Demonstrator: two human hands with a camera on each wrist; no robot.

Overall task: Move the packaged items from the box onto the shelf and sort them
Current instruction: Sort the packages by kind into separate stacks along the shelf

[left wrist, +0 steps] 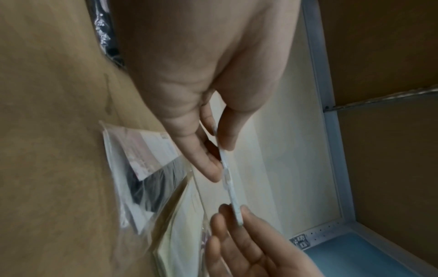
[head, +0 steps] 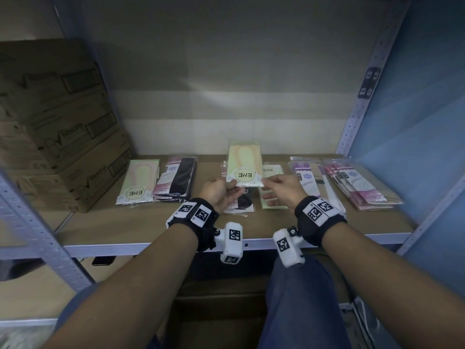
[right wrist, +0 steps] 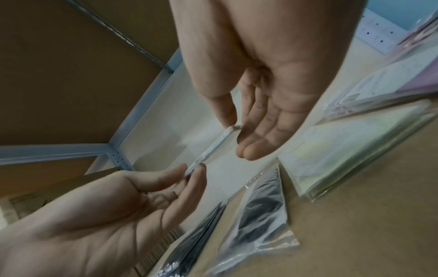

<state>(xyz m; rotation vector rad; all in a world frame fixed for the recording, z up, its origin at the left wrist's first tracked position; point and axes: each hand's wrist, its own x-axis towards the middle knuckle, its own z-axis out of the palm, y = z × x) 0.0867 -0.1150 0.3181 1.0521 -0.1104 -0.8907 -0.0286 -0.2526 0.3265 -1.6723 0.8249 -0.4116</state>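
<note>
A cream packet (head: pixel 245 162) with a round "ENE" label stands upright above the middle of the shelf (head: pixel 125 222). My left hand (head: pixel 232 186) pinches its lower left corner and my right hand (head: pixel 266 182) pinches its lower right corner. In the left wrist view the left hand (left wrist: pixel 221 161) grips the packet's thin edge (left wrist: pixel 233 202) between thumb and fingers. In the right wrist view the right hand (right wrist: pixel 237 131) has its thumb and fingers on either side of the same edge (right wrist: pixel 213 148).
Sorted piles lie on the shelf: cream packets (head: pixel 137 180) and black-and-pink packets (head: pixel 176 177) at left, a black packet (head: pixel 239 205) and cream packets (head: pixel 273 187) under my hands, purple packets (head: pixel 309 177) and pink packets (head: pixel 359 182) at right. Stacked cardboard boxes (head: pixel 57 122) fill the left end.
</note>
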